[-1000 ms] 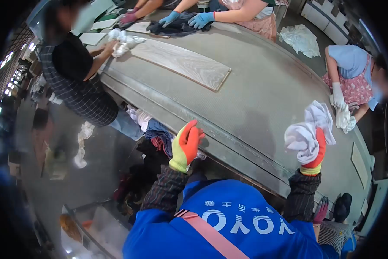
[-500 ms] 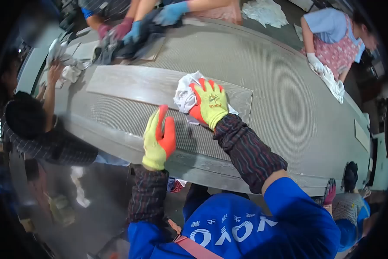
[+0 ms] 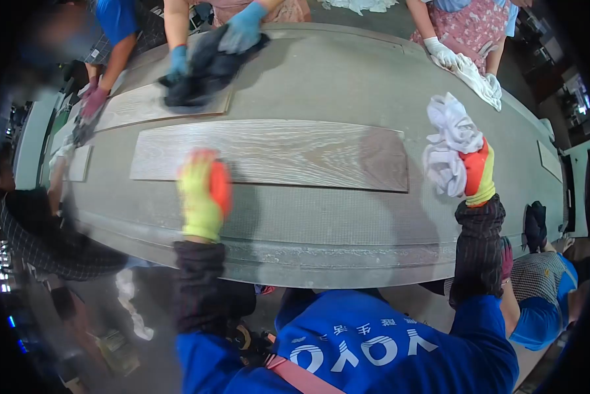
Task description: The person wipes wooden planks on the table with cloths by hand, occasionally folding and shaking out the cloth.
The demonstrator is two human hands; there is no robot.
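A wood-grain plank (image 3: 295, 154) lies flat across the ribbed grey belt. My left hand (image 3: 203, 197), in a yellow and orange glove, is over the plank's front edge near its left end. It is blurred, but its fingers look stretched out, and nothing shows in them; whether it touches the plank I cannot tell. Off the plank's right end, my right hand (image 3: 480, 174), gloved alike, is closed on a bunched white cloth (image 3: 451, 141). The cloth hides its fingertips. The plank's right end looks darker than the rest.
Across the belt (image 3: 334, 230), a person in blue gloves holds a dark cloth (image 3: 199, 72) over another plank (image 3: 127, 108). At the far right, a white-gloved person holds a white cloth (image 3: 475, 80). Other people stand at both sides. A small board (image 3: 549, 161) lies right.
My right hand has moved right with the white cloth, off the plank. My left hand has shifted left to the plank's front edge. The dark cloth across has moved right.
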